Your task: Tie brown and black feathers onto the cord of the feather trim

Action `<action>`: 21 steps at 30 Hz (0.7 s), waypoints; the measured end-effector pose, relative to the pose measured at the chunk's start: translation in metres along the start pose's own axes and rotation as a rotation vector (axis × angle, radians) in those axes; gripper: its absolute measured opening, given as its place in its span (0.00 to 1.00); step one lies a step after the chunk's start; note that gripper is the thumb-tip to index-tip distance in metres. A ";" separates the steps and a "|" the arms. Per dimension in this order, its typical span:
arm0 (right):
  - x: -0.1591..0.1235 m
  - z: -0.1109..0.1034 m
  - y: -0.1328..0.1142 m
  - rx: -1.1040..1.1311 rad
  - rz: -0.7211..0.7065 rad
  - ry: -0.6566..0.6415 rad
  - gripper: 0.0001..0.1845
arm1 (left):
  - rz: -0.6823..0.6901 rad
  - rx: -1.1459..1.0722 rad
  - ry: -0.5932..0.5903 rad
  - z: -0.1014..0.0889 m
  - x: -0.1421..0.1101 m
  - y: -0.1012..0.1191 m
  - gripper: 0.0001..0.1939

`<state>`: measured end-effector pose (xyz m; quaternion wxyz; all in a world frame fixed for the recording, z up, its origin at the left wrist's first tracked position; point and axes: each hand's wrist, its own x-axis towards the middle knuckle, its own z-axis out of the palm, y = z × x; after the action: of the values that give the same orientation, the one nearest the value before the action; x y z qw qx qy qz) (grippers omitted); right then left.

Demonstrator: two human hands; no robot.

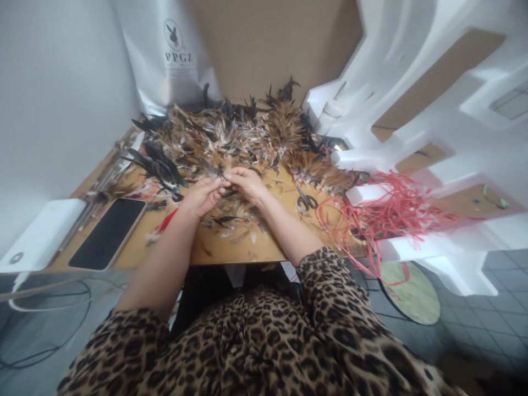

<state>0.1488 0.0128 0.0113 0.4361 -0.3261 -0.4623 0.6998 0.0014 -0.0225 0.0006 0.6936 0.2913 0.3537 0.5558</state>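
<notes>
My left hand (205,195) and my right hand (246,183) meet over the table, fingertips pinched together. Between them is a small brown feather (221,168), its lower end hidden by the fingers. Just beyond lies a wide heap of brown, white and black feathers (214,132). Loose feathers (235,220) are scattered under and in front of my hands. A bunch of long black feathers (159,165) rests left of the heap. Scissors (306,201) with dark handles lie to the right of my right hand.
A phone (108,234) and a white power bank (43,234) with a cable lie at the table's left. Tangled red ribbon strands (396,212) spill over white foam pieces (449,239) on the right. A silver bag (173,60) stands behind the feathers. A round stool seat (410,294) sits below.
</notes>
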 end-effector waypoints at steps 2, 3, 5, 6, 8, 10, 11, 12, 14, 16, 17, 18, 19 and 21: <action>0.000 0.001 -0.001 -0.030 -0.024 0.061 0.17 | 0.051 0.080 0.050 -0.001 0.001 -0.001 0.04; -0.001 0.001 -0.002 -0.046 -0.034 0.089 0.17 | 0.065 0.117 0.072 -0.001 0.002 -0.002 0.05; -0.001 0.002 -0.003 -0.073 -0.054 0.128 0.16 | 0.077 0.171 0.094 -0.001 0.002 -0.003 0.07; -0.002 0.002 -0.003 -0.082 -0.065 0.140 0.16 | 0.081 0.188 0.097 0.000 0.002 -0.003 0.08; -0.001 0.002 -0.002 -0.098 -0.089 0.151 0.14 | 0.088 0.213 0.090 0.000 0.002 -0.004 0.09; 0.000 0.003 0.002 -0.118 -0.115 0.161 0.13 | 0.092 0.225 0.079 0.000 0.002 -0.005 0.10; 0.001 0.003 0.004 -0.131 -0.128 0.168 0.12 | 0.091 0.228 0.076 0.001 0.002 -0.006 0.10; 0.001 0.003 0.006 -0.144 -0.138 0.177 0.11 | 0.089 0.231 0.076 0.001 0.002 -0.006 0.10; 0.002 0.005 0.009 -0.163 -0.147 0.195 0.11 | 0.085 0.238 0.084 0.002 0.002 -0.006 0.10; 0.001 0.007 0.010 -0.167 -0.141 0.208 0.11 | 0.094 0.249 0.093 0.003 0.001 -0.007 0.09; 0.000 0.009 0.011 -0.164 -0.136 0.207 0.11 | 0.101 0.256 0.094 0.003 0.001 -0.007 0.09; -0.001 0.010 0.010 -0.160 -0.130 0.202 0.11 | 0.109 0.263 0.094 0.003 0.001 -0.007 0.09; -0.001 0.011 0.009 -0.154 -0.126 0.195 0.12 | 0.116 0.269 0.095 0.003 0.001 -0.006 0.09; -0.001 0.010 0.007 -0.147 -0.123 0.183 0.12 | 0.136 0.267 0.113 0.003 0.000 -0.004 0.08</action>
<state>0.1382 0.0064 0.0085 0.4934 -0.3909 -0.4897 0.6033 0.0056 -0.0229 -0.0011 0.5886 0.3726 0.4422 0.5650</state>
